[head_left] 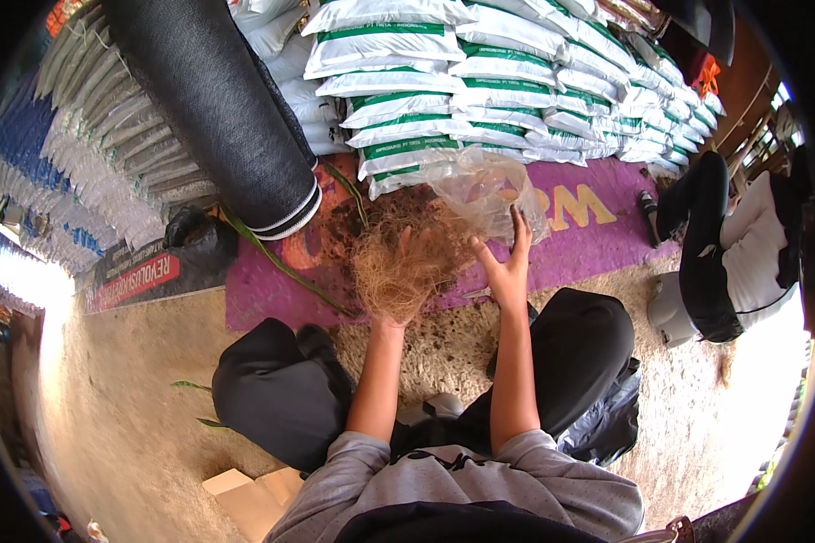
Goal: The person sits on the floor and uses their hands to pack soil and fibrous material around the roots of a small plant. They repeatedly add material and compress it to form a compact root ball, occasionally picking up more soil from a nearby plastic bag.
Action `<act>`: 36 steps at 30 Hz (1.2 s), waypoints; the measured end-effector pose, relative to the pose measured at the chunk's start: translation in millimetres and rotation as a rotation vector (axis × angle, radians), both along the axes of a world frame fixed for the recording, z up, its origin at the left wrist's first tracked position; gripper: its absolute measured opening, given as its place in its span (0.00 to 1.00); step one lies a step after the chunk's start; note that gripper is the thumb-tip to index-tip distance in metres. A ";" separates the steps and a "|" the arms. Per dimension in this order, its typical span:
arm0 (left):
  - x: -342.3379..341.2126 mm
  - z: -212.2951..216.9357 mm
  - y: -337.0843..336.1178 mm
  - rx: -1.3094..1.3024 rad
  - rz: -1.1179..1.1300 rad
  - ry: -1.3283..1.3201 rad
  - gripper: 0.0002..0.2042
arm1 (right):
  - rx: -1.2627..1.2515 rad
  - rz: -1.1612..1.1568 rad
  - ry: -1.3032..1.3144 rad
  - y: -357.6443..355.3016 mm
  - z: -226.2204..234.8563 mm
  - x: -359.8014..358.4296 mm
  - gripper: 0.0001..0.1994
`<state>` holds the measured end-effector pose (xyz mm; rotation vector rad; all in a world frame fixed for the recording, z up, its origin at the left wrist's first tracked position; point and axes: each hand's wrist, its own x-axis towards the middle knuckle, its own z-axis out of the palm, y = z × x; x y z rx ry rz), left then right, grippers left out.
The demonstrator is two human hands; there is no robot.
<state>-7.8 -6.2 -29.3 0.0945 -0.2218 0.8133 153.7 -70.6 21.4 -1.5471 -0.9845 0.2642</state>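
Note:
A loose clump of light brown plant fibre [398, 271] lies over my left hand [391, 312], which supports it from below; the strands hide most of the fingers. My right hand [507, 264] is at the near edge of a crumpled clear plastic bag [493, 195], its thumb and fingers spread wide against the film. Between the hands and the bag, dark brown soil or crumbs [335, 217] are scattered on a purple printed banner [570, 185]. Long green leaves [285, 270] lie left of the fibre.
Stacked white and green sacks [398, 86] rise beyond the banner. A big black roll [217, 109] leans at the left, near piles of clear packs [109, 127]. Another person [733, 244] sits at the right by a grey container [668, 308]. Cardboard [254, 498] lies near my left side.

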 end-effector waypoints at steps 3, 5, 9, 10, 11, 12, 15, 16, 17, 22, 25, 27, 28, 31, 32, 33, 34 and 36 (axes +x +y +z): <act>4.1 13.9 -4.9 -0.052 0.006 0.065 0.39 | 0.038 0.191 -0.151 -7.6 15.2 -6.6 0.47; 5.6 9.8 -3.3 0.023 0.063 0.281 0.37 | 0.054 0.386 -0.235 -5.4 22.3 -29.1 0.46; 10.1 -3.5 -3.5 0.096 0.200 0.709 0.32 | -0.103 0.497 -0.210 2.6 -4.2 -42.9 0.31; 9.6 -1.1 -4.0 0.034 0.123 0.672 0.32 | -0.064 0.493 -0.085 6.6 -18.6 -35.3 0.26; 8.9 1.3 -4.3 -0.029 0.045 0.635 0.32 | -0.025 0.488 0.040 9.2 -32.5 -27.2 0.21; 4.6 3.4 -3.1 -0.107 -0.072 0.633 0.33 | -0.010 0.397 0.169 11.1 -43.2 -21.1 0.19; 3.2 6.1 0.0 -0.039 0.018 0.723 0.35 | 0.090 0.116 0.440 14.8 -48.9 -7.1 0.13; 1.5 8.2 0.1 -0.003 0.086 0.799 0.35 | 0.156 0.022 0.459 16.1 -43.8 -3.0 0.13; 2.4 9.5 0.1 -0.019 0.155 0.835 0.35 | 0.223 -0.073 0.476 16.1 -39.6 -0.4 0.13; -1.1 18.1 -7.6 -0.129 0.133 0.562 0.38 | 0.224 0.070 0.327 8.0 5.6 -43.8 0.15; -0.8 13.3 -4.8 -0.011 0.188 0.426 0.38 | -0.090 0.344 -0.439 2.2 18.8 -69.8 0.32; -2.4 9.1 -2.7 0.048 0.193 0.443 0.36 | -0.157 0.429 -0.562 -1.2 16.5 -81.9 0.33; -3.8 7.3 -1.8 0.078 0.194 0.452 0.36 | -0.147 0.437 -0.563 -1.7 18.2 -79.5 0.33; -9.6 -3.3 2.5 0.163 0.205 0.471 0.33 | -0.092 0.459 -0.499 -5.3 30.7 -60.2 0.32; -10.5 -13.5 7.0 0.441 0.291 0.571 0.33 | -0.057 0.461 -0.431 -6.6 36.0 -51.3 0.32; -10.2 -11.0 9.7 0.704 0.408 0.660 0.33 | -0.020 0.456 -0.361 -7.4 38.1 -41.8 0.31; -8.8 -9.0 9.3 0.445 0.227 0.321 0.33 | 0.058 0.368 -0.231 -6.2 32.7 -32.9 0.28; -6.5 -5.1 8.4 0.202 0.059 0.001 0.34 | 0.170 0.173 0.076 -5.7 22.6 -22.6 0.21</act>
